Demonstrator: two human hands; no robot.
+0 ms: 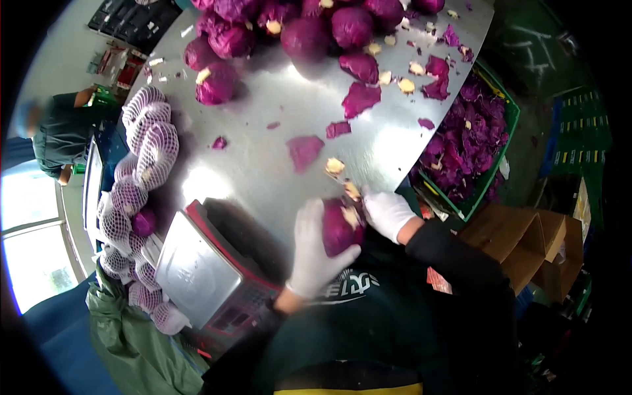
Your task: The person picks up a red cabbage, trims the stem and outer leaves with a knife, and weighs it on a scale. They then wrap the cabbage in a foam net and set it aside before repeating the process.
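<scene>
Your left hand (317, 249) cups a purple cabbage (337, 230) at the near side of the metal surface (257, 141).

Its fingers and thumb wrap the cabbage; your right hand (390, 214) is curled just beside it, but you cannot tell what it grips. Pale stem pieces (334, 166) lie just beyond, the scale (201, 263) sits to the left, the leaf-filled green crate (490, 161) to the right, and more cabbages (306, 39) at the far side.
</scene>
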